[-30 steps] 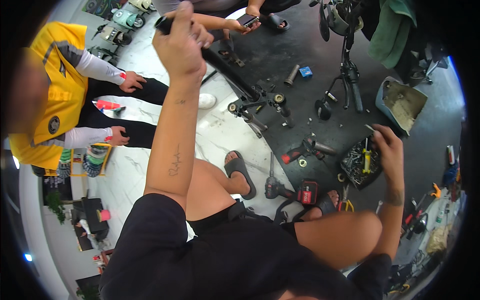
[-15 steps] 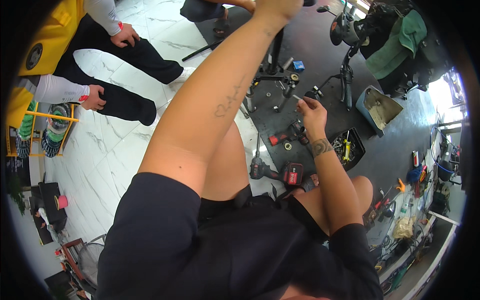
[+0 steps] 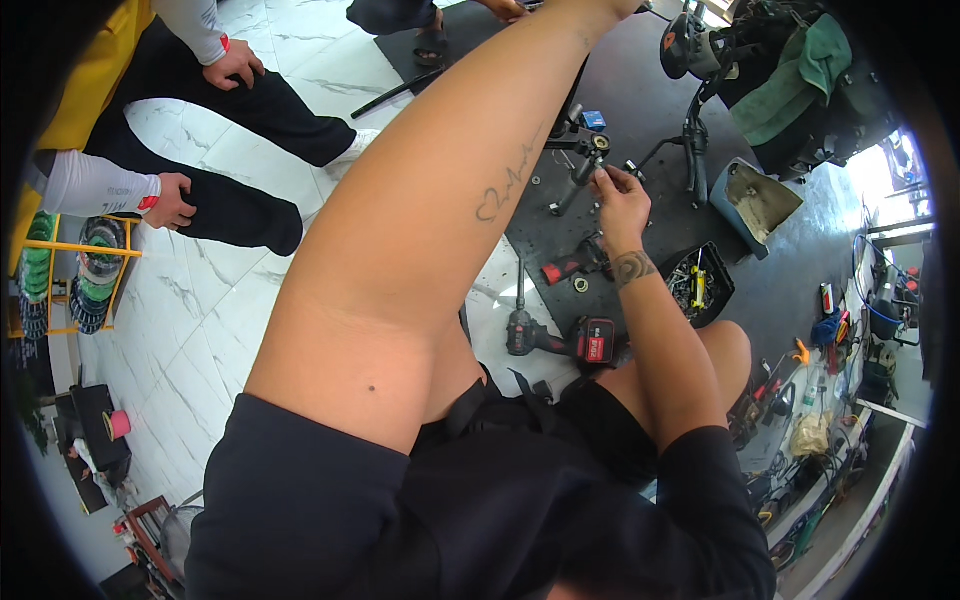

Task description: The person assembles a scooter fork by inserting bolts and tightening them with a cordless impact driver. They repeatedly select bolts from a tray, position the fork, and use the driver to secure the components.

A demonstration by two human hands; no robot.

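Observation:
My right hand [image 3: 623, 207] is closed in a pinch on a small bolt [image 3: 599, 165], a thin metal piece half hidden by the fingers. Its tip is by the ring-shaped end [image 3: 599, 143] of a black metal assembly [image 3: 574, 188]; whether they touch cannot be made out. My left arm [image 3: 440, 200] stretches up across the view, and my left hand [image 3: 615, 6] is mostly cut off at the top edge, fingers hidden. Below the assembly lie a small red and black power tool [image 3: 568, 268], a metal ring [image 3: 581, 285] and a black impact driver [image 3: 530, 336] with a red battery [image 3: 595, 341].
A black tray [image 3: 712, 305] of loose hardware sits right of my right wrist, with a grey-blue bin [image 3: 745, 212] beyond. Handlebars [image 3: 693, 140] and a green cloth [image 3: 800, 85] are at upper right. A person in yellow [image 3: 95, 60] sits at left; another person's foot [image 3: 430, 45] shows at top.
My right hand has moved slightly up and left, bringing the bolt to the ring-shaped end. My left hand has shifted right and further out past the top edge.

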